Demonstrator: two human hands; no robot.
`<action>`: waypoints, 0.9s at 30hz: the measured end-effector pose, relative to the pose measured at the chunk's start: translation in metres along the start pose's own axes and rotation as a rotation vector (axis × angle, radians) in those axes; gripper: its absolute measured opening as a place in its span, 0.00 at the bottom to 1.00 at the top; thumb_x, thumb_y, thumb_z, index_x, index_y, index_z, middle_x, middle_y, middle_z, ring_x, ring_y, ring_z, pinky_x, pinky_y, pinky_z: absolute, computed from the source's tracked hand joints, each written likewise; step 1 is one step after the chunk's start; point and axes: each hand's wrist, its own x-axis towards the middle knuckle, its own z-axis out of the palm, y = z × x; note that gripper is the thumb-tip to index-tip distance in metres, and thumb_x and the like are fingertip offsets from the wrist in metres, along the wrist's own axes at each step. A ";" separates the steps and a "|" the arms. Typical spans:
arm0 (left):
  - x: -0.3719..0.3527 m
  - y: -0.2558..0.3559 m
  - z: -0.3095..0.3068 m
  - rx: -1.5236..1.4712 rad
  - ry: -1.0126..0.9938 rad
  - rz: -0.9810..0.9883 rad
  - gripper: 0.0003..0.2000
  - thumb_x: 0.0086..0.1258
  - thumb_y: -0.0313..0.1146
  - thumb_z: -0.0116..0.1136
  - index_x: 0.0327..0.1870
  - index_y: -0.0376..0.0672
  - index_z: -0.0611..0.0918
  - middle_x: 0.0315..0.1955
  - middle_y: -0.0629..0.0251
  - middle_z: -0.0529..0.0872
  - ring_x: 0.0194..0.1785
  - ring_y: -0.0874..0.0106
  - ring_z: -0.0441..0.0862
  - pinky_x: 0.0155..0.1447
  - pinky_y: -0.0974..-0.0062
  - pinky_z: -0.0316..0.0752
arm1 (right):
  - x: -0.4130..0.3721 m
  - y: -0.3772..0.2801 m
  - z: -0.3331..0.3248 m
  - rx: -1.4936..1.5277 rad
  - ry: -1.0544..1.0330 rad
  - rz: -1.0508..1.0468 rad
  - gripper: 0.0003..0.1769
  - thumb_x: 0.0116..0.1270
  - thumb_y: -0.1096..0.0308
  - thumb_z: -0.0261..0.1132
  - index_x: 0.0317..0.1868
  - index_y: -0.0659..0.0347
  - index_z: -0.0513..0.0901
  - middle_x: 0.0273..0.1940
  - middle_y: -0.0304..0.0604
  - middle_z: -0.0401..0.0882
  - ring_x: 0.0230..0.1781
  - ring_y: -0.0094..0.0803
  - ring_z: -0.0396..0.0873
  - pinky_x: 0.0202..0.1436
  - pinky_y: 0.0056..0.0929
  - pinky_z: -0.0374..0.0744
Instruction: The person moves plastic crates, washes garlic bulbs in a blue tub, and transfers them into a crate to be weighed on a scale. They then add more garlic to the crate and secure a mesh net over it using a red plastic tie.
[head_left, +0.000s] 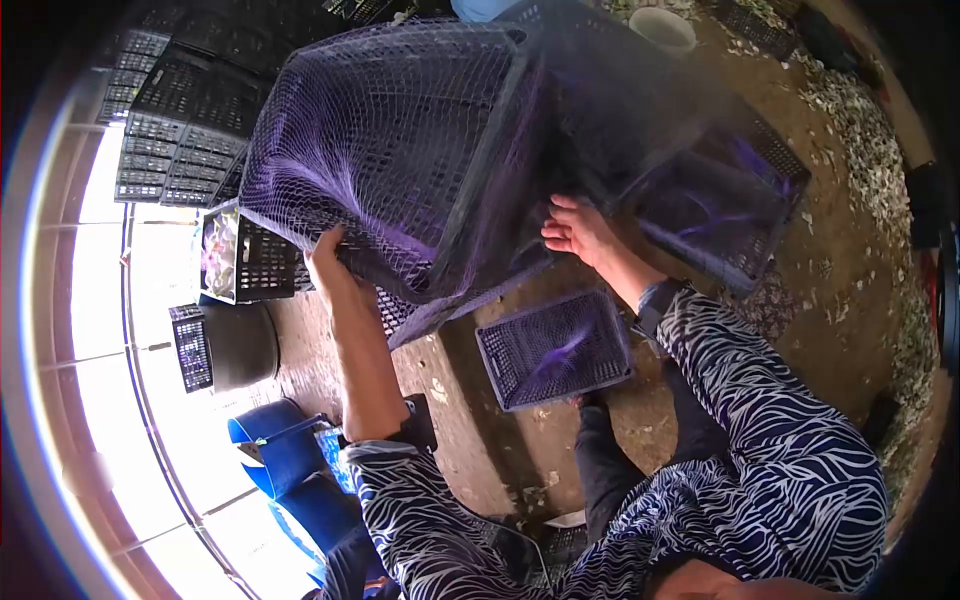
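A large black plastic crate (400,130) stands tilted in front of me, with purple mesh netting (335,185) stretched over its opening. My left hand (327,262) is at the crate's lower left rim, thumb on the netting side; its other fingers are mostly hidden, and it appears to grip the rim. My right hand (578,232) is beside the crate's right side with fingers apart and slightly curled, and nothing shows in it. Below, a smaller netted crate (556,350) rests on the floor near my feet.
More netted crates (720,215) lie to the right. Black crates (190,130) are stacked at the left, near a dark tub (240,345) and blue containers (290,450). A pale bowl (662,30) is at the back. Pale scraps (860,140) cover the floor's right edge.
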 end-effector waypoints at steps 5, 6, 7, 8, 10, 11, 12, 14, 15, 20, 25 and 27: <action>-0.059 0.013 0.009 0.112 0.305 0.028 0.36 0.54 0.56 0.58 0.61 0.48 0.65 0.57 0.56 0.64 0.55 0.58 0.68 0.50 0.54 0.65 | -0.038 -0.009 0.003 -0.111 0.028 0.005 0.26 0.64 0.60 0.60 0.61 0.54 0.66 0.36 0.39 0.75 0.36 0.32 0.79 0.38 0.33 0.79; -0.065 0.011 0.005 0.110 0.334 0.066 0.37 0.53 0.57 0.58 0.63 0.50 0.63 0.58 0.55 0.63 0.55 0.58 0.68 0.49 0.54 0.65 | -0.042 -0.011 0.001 -0.119 0.018 -0.006 0.25 0.64 0.60 0.60 0.60 0.54 0.67 0.37 0.39 0.76 0.37 0.31 0.79 0.38 0.33 0.78; -0.068 0.007 -0.007 0.114 0.337 0.105 0.40 0.53 0.59 0.58 0.65 0.51 0.60 0.60 0.55 0.61 0.56 0.58 0.68 0.49 0.55 0.66 | -0.046 -0.010 -0.004 -0.131 0.008 -0.010 0.24 0.63 0.60 0.60 0.59 0.53 0.68 0.38 0.40 0.76 0.37 0.31 0.79 0.38 0.33 0.78; -0.075 0.000 -0.022 0.070 0.351 0.166 0.38 0.56 0.57 0.58 0.64 0.51 0.59 0.61 0.56 0.60 0.57 0.59 0.68 0.49 0.56 0.65 | -0.051 -0.009 -0.010 -0.151 -0.003 -0.005 0.23 0.63 0.60 0.60 0.58 0.53 0.70 0.38 0.40 0.77 0.37 0.31 0.79 0.38 0.33 0.78; -0.106 -0.025 -0.054 0.063 0.406 0.271 0.35 0.58 0.51 0.57 0.64 0.51 0.58 0.61 0.57 0.61 0.56 0.60 0.68 0.49 0.57 0.65 | -0.062 0.001 -0.028 -0.242 -0.010 -0.006 0.22 0.62 0.60 0.62 0.56 0.53 0.71 0.39 0.40 0.78 0.38 0.31 0.79 0.39 0.30 0.78; -0.124 -0.041 -0.077 0.013 0.406 0.236 0.31 0.61 0.45 0.56 0.64 0.52 0.57 0.60 0.59 0.62 0.56 0.60 0.68 0.51 0.57 0.65 | -0.064 0.011 -0.039 -0.267 0.036 0.016 0.21 0.60 0.62 0.63 0.54 0.55 0.74 0.36 0.38 0.78 0.32 0.26 0.79 0.32 0.26 0.78; -0.147 -0.057 -0.093 0.054 0.441 0.177 0.30 0.62 0.42 0.54 0.64 0.54 0.57 0.58 0.61 0.64 0.57 0.60 0.68 0.52 0.57 0.65 | -0.065 0.025 -0.054 -0.371 0.069 0.041 0.19 0.59 0.63 0.62 0.52 0.55 0.75 0.34 0.36 0.78 0.31 0.25 0.79 0.28 0.23 0.77; -0.186 -0.111 -0.133 0.038 0.547 0.010 0.33 0.61 0.34 0.54 0.67 0.52 0.55 0.56 0.62 0.68 0.51 0.68 0.71 0.51 0.62 0.65 | -0.064 0.063 -0.098 -0.536 0.130 0.107 0.18 0.58 0.65 0.63 0.50 0.55 0.76 0.29 0.34 0.77 0.24 0.23 0.77 0.22 0.21 0.75; -0.202 -0.141 -0.149 0.078 0.667 -0.111 0.33 0.60 0.31 0.54 0.67 0.51 0.54 0.49 0.64 0.72 0.45 0.71 0.72 0.47 0.65 0.67 | -0.063 0.084 -0.122 -0.596 0.171 0.181 0.15 0.57 0.65 0.64 0.45 0.56 0.77 0.26 0.34 0.76 0.21 0.22 0.74 0.19 0.22 0.72; -0.279 -0.341 -0.233 -0.082 0.644 -0.547 0.09 0.58 0.27 0.53 0.38 0.50 0.70 0.23 0.72 0.69 0.23 0.77 0.69 0.19 0.82 0.64 | -0.056 0.193 -0.255 -1.086 0.298 0.413 0.10 0.51 0.66 0.67 0.29 0.56 0.73 0.18 0.33 0.70 0.11 0.23 0.65 0.11 0.27 0.63; -0.345 -0.427 -0.220 -0.126 0.484 -0.763 0.22 0.62 0.28 0.55 0.59 0.39 0.67 0.40 0.61 0.80 0.36 0.72 0.80 0.35 0.77 0.77 | 0.001 0.272 -0.321 -1.164 0.367 0.419 0.27 0.47 0.65 0.68 0.47 0.67 0.72 0.43 0.48 0.72 0.41 0.38 0.70 0.44 0.32 0.67; -0.370 -0.442 -0.227 -0.073 0.436 -0.817 0.22 0.62 0.29 0.56 0.58 0.38 0.69 0.41 0.61 0.80 0.37 0.73 0.80 0.39 0.78 0.77 | 0.024 0.304 -0.322 -1.083 0.407 0.330 0.35 0.44 0.65 0.70 0.54 0.72 0.71 0.52 0.54 0.72 0.53 0.41 0.70 0.57 0.32 0.66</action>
